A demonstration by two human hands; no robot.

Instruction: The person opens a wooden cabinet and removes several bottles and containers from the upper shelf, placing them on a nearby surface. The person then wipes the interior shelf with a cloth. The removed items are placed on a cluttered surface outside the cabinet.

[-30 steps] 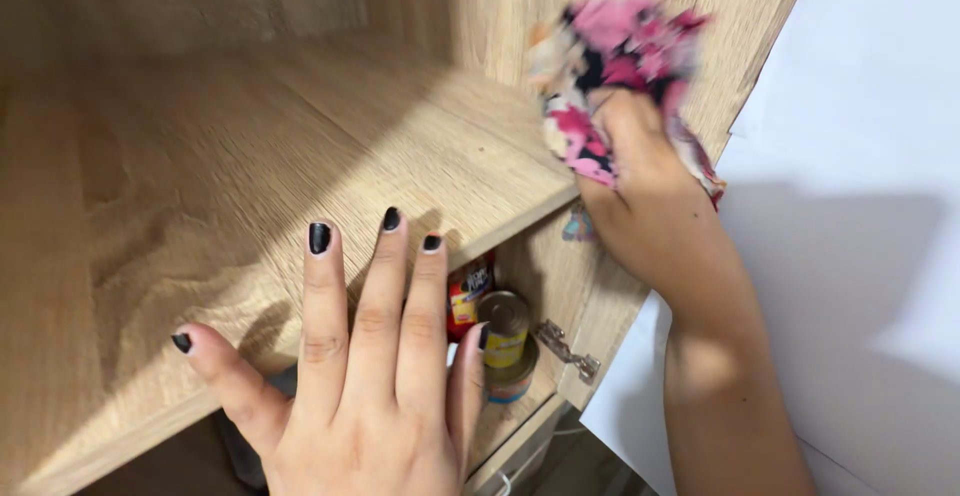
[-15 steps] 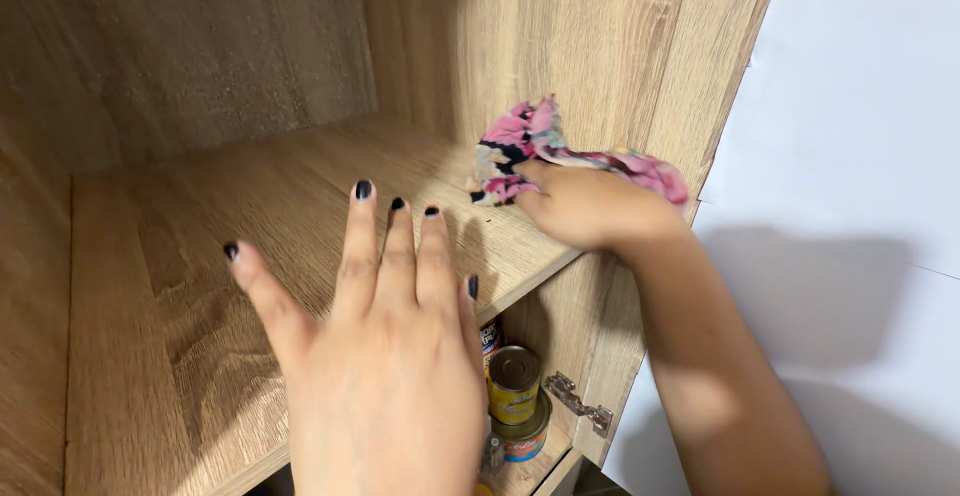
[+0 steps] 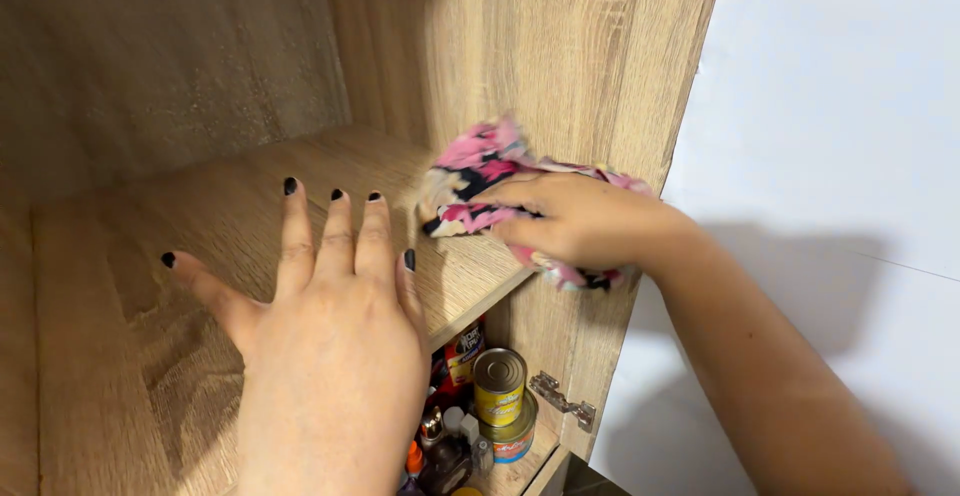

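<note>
My left hand (image 3: 325, 326) lies flat, palm down and fingers spread, on the wooden shelf (image 3: 200, 246) of an open cabinet. Its nails are painted black. My right hand (image 3: 580, 221) grips a crumpled pink, black and white patterned cloth (image 3: 475, 171) and presses it onto the shelf's right front corner, close to the cabinet's right side panel (image 3: 560, 66). The two hands are a short gap apart. Part of the cloth hangs out under my right palm.
Below the shelf stand two stacked cans (image 3: 500, 396), a red packet (image 3: 462, 351) and several small bottles (image 3: 440, 451). A metal hinge (image 3: 562, 399) sits on the side panel's lower edge. A white wall (image 3: 840, 156) lies to the right.
My right hand has come down from the side panel's front edge onto the shelf with the cloth and moved left. My left hand has slid further in over the shelf.
</note>
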